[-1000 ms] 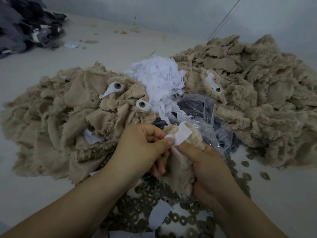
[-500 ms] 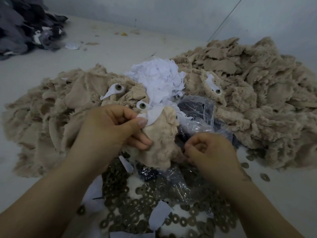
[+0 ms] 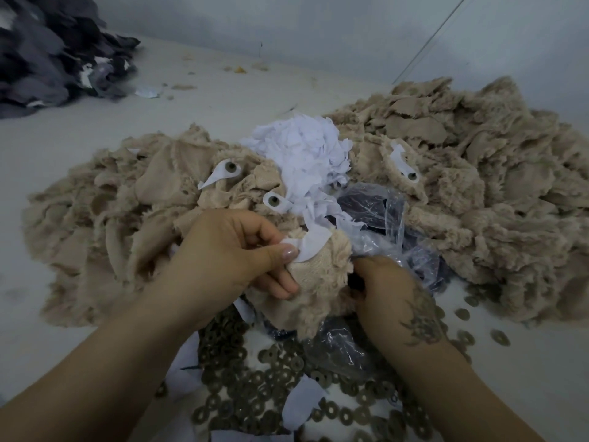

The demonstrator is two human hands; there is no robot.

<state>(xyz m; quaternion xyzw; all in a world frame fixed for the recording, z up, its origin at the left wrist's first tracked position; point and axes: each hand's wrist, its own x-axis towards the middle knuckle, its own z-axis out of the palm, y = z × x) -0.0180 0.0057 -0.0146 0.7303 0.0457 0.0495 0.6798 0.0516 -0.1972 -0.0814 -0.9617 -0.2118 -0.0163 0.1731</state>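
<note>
My left hand [image 3: 236, 253] grips a beige plush fabric piece [image 3: 322, 282] and pinches a white felt patch [image 3: 310, 247] against its top with the thumb. My right hand [image 3: 385, 288] sits at the piece's right edge, fingers curled under the fabric where I cannot see their tips. The piece hangs in front of me above a scatter of brown washers [image 3: 277, 371]. A clear plastic bag [image 3: 382, 215] with dark contents lies just behind my hands.
Beige plush pieces are heaped at left [image 3: 105, 224] and right [image 3: 478, 186], some with plastic eyes on white patches [image 3: 231, 169]. A pile of white felt cut-outs [image 3: 302, 148] sits between them. Dark grey fabric [image 3: 47, 52] is stacked far left. A wall rises behind.
My left hand has carried the plush piece and white patch up and slightly left, then settled. My right hand let go of the patch and moved to the fabric's right edge.
</note>
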